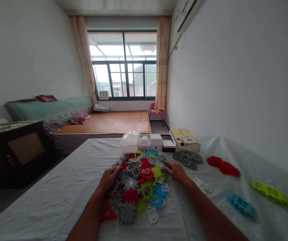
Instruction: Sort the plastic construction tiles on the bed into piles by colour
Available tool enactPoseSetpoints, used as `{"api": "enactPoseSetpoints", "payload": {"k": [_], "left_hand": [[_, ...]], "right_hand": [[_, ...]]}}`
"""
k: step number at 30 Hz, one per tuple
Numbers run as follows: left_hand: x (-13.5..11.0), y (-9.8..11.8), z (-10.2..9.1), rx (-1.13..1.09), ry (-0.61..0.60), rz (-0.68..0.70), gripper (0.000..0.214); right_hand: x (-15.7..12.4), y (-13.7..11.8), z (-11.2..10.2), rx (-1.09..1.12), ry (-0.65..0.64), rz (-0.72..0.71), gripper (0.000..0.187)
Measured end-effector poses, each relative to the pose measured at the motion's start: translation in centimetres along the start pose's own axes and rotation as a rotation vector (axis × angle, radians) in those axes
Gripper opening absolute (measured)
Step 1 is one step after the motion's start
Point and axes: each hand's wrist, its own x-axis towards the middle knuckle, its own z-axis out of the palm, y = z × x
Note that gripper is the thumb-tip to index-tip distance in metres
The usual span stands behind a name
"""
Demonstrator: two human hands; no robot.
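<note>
Head camera: flanking a heap of interlocking plastic tiles [130,195] on a cloth-covered table [71,187], with left hand [110,176] close-fingered and right hand [176,171] slightly spread at its edges, with any pinch impossible to tell.

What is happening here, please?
A person's left hand is at the left edge of a mixed pile of plastic pieces, the right hand at its right edge. Whether either holds a piece is unclear. To the right, grey pieces, red pieces, blue pieces, green pieces and white pieces lie in separate groups.
</note>
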Motion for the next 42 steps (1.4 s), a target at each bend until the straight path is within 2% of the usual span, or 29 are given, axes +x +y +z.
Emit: {"api": "enactPoseSetpoints", "payload": {"k": [7, 12, 17, 19, 22, 25, 27, 28, 30, 32, 37, 39, 42], "left_hand": [[0.1, -0.1, 0.2, -0.006, 0.005, 0.003, 0.044], [0.3, -0.5, 0.2, -0.017, 0.022, 0.007, 0.045], [0.4, -0.6, 0.3, -0.004, 0.021, 0.005, 0.046], [0.4, -0.5, 0.3, -0.003, 0.025, -0.001, 0.047], [0.3, -0.4, 0.2, -0.002, 0.019, 0.001, 0.049], [0.3, -0.4, 0.2, -0.004, 0.009, 0.001, 0.049], [0.4, -0.4, 0.2, -0.005, 0.008, -0.001, 0.049], [0.4, -0.4, 0.2, -0.007, 0.009, 0.003, 0.049], [0.3, -0.4, 0.2, -0.007, 0.014, 0.014, 0.049], [0.3, -0.3, 0.1, -0.005, 0.020, 0.021, 0.049], [0.3, -0.2, 0.2, -0.002, 0.024, 0.019, 0.049], [0.3, -0.4, 0.2, -0.004, 0.017, 0.009, 0.050], [0.4, -0.5, 0.2, -0.004, 0.010, -0.005, 0.051]], "right_hand": [[-0.2, -1.0, -0.2, 0.165, -0.075, -0.069, 0.031], [-0.1, -1.2, -0.2, 0.127, -0.034, -0.092, 0.023], [0.2, -1.9, -0.3, 0.180, 0.018, -0.079, 0.017], [0.4, -2.0, -1.6, 0.250, -0.004, -0.044, 0.020], [0.3, -0.8, -5.5, 0.331, -0.105, 0.030, 0.028], [-0.9, 1.7, -10.3, 0.240, -0.267, 0.116, 0.030], [-1.9, 3.1, -12.2, 0.132, -0.366, 0.180, 0.029], [-2.3, 3.5, -12.5, 0.083, -0.374, 0.198, 0.029], [-2.6, 3.5, -11.8, 0.016, -0.309, 0.182, 0.028], [-2.3, 2.7, -9.8, 0.007, -0.253, 0.117, 0.026], [-1.6, 0.8, -4.5, -0.014, -0.315, 0.017, 0.032], [-1.6, 0.7, -3.6, -0.055, -0.285, 0.006, 0.032], [-1.6, 0.8, -3.2, -0.029, -0.267, 0.016, 0.029]]}}
